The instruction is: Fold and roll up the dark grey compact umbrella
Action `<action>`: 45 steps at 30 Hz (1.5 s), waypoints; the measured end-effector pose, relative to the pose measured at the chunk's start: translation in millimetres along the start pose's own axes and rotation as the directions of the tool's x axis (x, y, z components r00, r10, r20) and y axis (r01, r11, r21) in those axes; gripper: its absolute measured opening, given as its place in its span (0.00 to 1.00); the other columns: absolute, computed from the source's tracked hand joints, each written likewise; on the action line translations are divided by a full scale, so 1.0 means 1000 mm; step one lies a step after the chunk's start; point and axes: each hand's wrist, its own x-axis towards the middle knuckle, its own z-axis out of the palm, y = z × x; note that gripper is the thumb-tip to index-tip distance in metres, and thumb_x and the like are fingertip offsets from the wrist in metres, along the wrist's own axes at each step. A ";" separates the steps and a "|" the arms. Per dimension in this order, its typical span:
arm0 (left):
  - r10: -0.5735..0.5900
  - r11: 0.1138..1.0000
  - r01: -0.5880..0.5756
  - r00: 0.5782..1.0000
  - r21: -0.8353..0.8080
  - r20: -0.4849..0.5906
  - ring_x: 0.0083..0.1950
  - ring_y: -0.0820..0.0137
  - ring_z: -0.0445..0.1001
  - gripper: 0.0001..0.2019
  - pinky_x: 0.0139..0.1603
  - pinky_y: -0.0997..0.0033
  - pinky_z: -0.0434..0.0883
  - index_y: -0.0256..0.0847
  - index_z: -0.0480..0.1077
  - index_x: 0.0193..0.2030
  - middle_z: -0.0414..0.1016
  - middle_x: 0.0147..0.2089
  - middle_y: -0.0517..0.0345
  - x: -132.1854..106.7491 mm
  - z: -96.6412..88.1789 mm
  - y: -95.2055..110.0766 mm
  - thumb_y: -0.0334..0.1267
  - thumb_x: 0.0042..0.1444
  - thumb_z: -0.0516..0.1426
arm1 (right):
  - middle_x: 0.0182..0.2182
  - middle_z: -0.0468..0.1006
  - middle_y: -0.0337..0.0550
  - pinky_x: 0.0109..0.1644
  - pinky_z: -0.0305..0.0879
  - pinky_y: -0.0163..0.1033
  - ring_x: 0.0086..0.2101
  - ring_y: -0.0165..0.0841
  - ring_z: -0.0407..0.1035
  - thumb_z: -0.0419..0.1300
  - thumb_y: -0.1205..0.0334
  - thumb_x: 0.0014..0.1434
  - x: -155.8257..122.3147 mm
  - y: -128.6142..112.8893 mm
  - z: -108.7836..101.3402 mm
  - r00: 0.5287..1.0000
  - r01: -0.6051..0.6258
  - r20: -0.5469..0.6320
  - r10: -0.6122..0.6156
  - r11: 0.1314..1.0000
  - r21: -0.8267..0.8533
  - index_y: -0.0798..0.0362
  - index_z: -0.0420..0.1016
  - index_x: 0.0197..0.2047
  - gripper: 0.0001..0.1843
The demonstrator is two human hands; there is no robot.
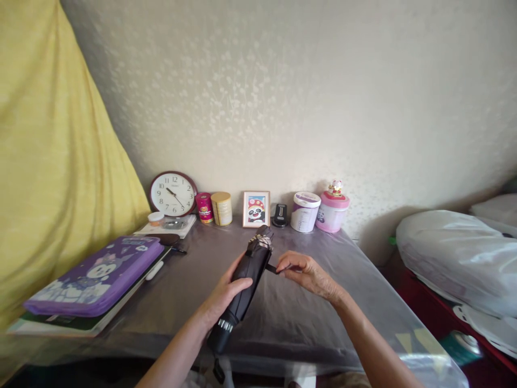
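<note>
A folded black umbrella [247,285] is held at a slant above the table, its handle end toward me and its top pointing away. My left hand [228,291] is wrapped around its middle, thumb across the fabric. To the right of it, my right hand [305,273] pinches the end of a short black strap [273,268] that is pulled out from the umbrella's side. A patterned edge of fabric shows near the top. From the handle a wrist loop [218,372] hangs below the table's front edge.
A grey covered table [323,323] lies beneath. On the left are a purple zip case [97,275] and a clock [173,194]. Along the wall stand a yellow tin [222,209], a picture frame [256,209], a white tub [305,213] and a pink tub [332,213]. Plastic bags [460,258] sit right.
</note>
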 end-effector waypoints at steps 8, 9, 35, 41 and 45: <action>0.038 0.999 -0.038 0.997 -0.004 -0.066 0.38 0.68 0.73 0.34 0.34 0.74 0.67 0.43 0.53 0.62 0.74 0.45 0.57 0.003 -0.002 -0.001 0.38 0.47 0.57 | 0.32 0.73 0.41 0.38 0.63 0.34 0.33 0.30 0.67 0.58 0.59 0.54 -0.001 0.005 -0.006 0.999 -0.022 -0.043 0.023 0.999 0.036 0.53 0.73 0.33 0.07; 0.065 0.998 -0.063 0.996 0.030 -0.054 0.42 0.66 0.72 0.33 0.38 0.73 0.68 0.43 0.55 0.61 0.72 0.49 0.56 0.005 -0.002 -0.004 0.37 0.47 0.57 | 0.31 0.73 0.41 0.38 0.63 0.34 0.33 0.30 0.67 0.58 0.58 0.54 0.000 0.003 -0.006 0.997 -0.016 -0.069 0.019 0.999 0.036 0.53 0.73 0.33 0.07; 0.324 0.622 -0.289 0.941 0.728 0.096 0.50 0.58 0.69 0.33 0.49 0.63 0.64 0.43 0.47 0.65 0.68 0.53 0.45 0.000 0.012 -0.034 0.35 0.51 0.52 | 0.30 0.72 0.40 0.37 0.62 0.34 0.32 0.29 0.67 0.55 0.64 0.56 0.017 0.004 0.032 0.990 0.059 -0.109 -0.087 0.969 -0.241 0.50 0.74 0.32 0.06; 0.334 0.619 -0.292 0.938 0.729 0.092 0.50 0.59 0.69 0.32 0.49 0.63 0.64 0.42 0.49 0.64 0.69 0.52 0.46 -0.003 0.015 -0.031 0.35 0.51 0.52 | 0.30 0.70 0.39 0.35 0.61 0.32 0.31 0.28 0.66 0.56 0.67 0.54 0.019 0.001 0.032 0.991 0.011 -0.127 -0.040 0.974 -0.227 0.51 0.73 0.31 0.05; 0.344 0.642 -0.306 0.934 0.703 0.093 0.52 0.59 0.68 0.32 0.51 0.63 0.63 0.41 0.50 0.64 0.68 0.54 0.47 -0.003 0.015 -0.033 0.35 0.51 0.52 | 0.28 0.68 0.36 0.29 0.59 0.32 0.25 0.26 0.63 0.59 0.68 0.49 0.021 0.002 0.036 0.980 -0.107 -0.189 0.057 0.957 -0.268 0.51 0.68 0.30 0.04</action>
